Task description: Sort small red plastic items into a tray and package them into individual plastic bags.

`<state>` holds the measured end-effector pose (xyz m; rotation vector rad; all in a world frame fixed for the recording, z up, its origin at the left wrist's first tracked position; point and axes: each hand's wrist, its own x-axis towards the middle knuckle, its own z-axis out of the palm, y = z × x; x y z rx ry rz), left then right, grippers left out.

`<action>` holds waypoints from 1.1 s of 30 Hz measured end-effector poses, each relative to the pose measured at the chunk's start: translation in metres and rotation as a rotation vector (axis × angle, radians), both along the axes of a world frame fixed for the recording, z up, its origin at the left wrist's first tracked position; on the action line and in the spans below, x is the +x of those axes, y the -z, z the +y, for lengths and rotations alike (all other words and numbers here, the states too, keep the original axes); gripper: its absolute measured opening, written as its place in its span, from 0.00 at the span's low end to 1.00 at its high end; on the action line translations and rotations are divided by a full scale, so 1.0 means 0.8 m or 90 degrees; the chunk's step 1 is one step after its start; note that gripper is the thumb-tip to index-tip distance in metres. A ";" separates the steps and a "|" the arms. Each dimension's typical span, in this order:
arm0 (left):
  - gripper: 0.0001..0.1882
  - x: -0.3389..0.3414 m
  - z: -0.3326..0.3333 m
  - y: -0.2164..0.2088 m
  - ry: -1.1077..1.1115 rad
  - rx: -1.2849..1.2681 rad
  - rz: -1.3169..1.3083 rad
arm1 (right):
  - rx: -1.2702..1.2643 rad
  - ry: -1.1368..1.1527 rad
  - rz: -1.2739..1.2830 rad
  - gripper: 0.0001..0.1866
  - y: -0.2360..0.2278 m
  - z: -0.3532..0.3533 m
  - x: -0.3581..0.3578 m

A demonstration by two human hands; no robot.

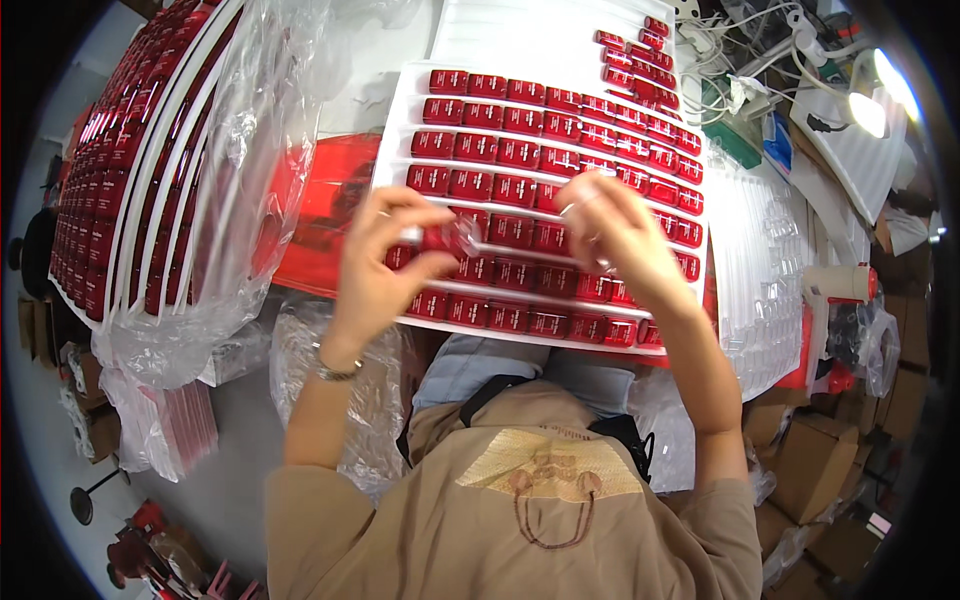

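Observation:
Between the thumb and fingers of my left hand (385, 262) is a small red bottle (447, 238) with a clear end, slightly blurred. It is held just above the left side of a white tray (392, 150). Rows of similar red bottles (518, 152) with pale print lie in the tray's channels. Over the tray's right half, my right hand (618, 225) has its fingers curled in. Motion blurs them, and what they hold, if anything, cannot be made out. Both hands cover some bottles in the middle rows.
Loose red bottles (640, 65) lie on another white tray behind. At the left stands a plastic-wrapped stack of filled trays (130, 170). Clear plastic trays (755, 270) sit at the right. Cables (745, 40) and a lit lamp (868, 115) occupy the far right; cardboard boxes (815, 460) stand below.

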<state>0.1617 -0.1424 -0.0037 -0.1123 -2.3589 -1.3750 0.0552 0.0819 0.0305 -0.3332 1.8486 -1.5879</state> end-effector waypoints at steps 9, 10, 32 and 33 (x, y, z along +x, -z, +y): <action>0.19 -0.020 -0.041 0.002 0.090 -0.236 -0.147 | -0.085 0.423 0.015 0.14 0.036 0.194 0.024; 0.19 -0.020 -0.040 -0.005 0.080 -0.351 -0.116 | -0.081 0.419 0.033 0.14 0.045 0.217 0.032; 0.18 -0.067 0.258 0.025 0.240 -0.294 0.054 | 0.134 0.419 0.443 0.07 0.067 0.217 0.067; 0.18 -0.068 0.262 0.027 0.229 -0.308 0.046 | 0.133 0.420 0.444 0.07 0.067 0.230 0.065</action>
